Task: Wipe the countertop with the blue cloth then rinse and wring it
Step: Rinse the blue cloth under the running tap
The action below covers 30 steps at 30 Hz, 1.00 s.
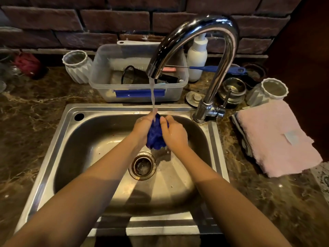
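Together, left hand [142, 126] and right hand [173, 133] clench their fingers around the bunched blue cloth [155, 138] under running water.

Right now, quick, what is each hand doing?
Left hand: closed around the bunched blue cloth, under the running tap water.
Right hand: also gripping the blue cloth, from the other side, over the sink.

Single view, head-worn and wide-angle. It faces forward and steeply down onto the sink [51, 148], which fills the centre and lower frame at close range. The left hand [142, 127] and right hand [175, 134] meet at mid-frame, arms entering from the bottom corners. The tap [229, 41] arches across the upper centre. A brick wall [44, 18] bands the top edge. The counter [26, 113] runs off both sides.
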Each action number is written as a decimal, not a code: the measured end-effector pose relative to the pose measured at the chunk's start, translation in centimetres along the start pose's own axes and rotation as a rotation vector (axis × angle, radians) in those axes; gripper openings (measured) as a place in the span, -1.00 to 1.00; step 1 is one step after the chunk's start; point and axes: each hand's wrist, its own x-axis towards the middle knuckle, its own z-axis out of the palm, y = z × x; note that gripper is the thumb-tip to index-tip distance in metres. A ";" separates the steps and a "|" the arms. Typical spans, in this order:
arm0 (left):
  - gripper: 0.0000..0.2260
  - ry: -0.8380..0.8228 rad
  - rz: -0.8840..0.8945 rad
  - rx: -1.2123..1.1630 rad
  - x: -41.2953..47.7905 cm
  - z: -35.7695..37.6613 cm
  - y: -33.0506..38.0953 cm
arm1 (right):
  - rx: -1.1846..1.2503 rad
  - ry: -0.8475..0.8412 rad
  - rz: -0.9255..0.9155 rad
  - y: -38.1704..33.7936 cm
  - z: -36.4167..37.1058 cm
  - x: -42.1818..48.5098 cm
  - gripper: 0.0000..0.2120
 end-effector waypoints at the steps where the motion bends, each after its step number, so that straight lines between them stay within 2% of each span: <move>1: -0.70 -0.011 -0.004 0.010 -0.2 -0.3 0.3 | 0.039 -0.010 0.007 -0.2 0.1 -0.6 -0.68; 4: -0.74 -0.046 -0.012 0.069 -0.3 -1.5 0.5 | 0.300 -0.020 0.180 -0.4 0.8 -1.4 -0.68; 8: -0.50 -0.098 -0.067 0.134 0.1 -3.4 -1.1 | 0.657 0.017 0.549 0.2 2.6 -2.5 -0.65; 11: -0.49 -0.111 -0.057 0.120 1.4 -4.3 -2.6 | 0.748 0.061 0.559 0.1 3.7 -3.4 -0.76; 14: -0.85 -0.079 0.022 0.084 2.0 -4.1 -3.8 | 0.562 0.051 0.393 -1.2 5.0 -4.2 -0.79; 15: -0.88 -0.091 -0.002 0.030 2.0 -3.8 -4.1 | 0.483 0.075 0.355 -1.7 5.5 -4.2 -0.75; 18: -0.78 -0.161 -0.099 -0.115 1.7 -2.9 -5.2 | 0.315 0.251 0.409 -2.2 6.3 -2.7 -0.67; 20: -0.73 -0.178 -0.095 -0.066 1.8 -2.7 -6.0 | 0.219 0.313 0.462 -1.2 6.3 -1.5 -0.64; 23: -0.72 -0.135 -0.020 0.064 2.7 -3.2 -6.5 | 0.213 0.329 0.446 0.5 7.3 -1.3 -0.62; 26: -0.63 -0.131 -0.030 0.095 3.9 -3.8 -5.8 | 0.214 0.300 0.370 -0.2 8.5 -2.9 -0.61; 28: -0.70 -0.158 -0.087 0.040 4.3 -3.9 -5.2 | 0.190 0.310 0.294 -1.3 8.6 -3.5 -0.61; 30: -0.78 -0.217 -0.154 -0.081 4.2 -3.4 -5.1 | 0.178 0.390 0.291 -2.0 7.7 -2.4 -0.62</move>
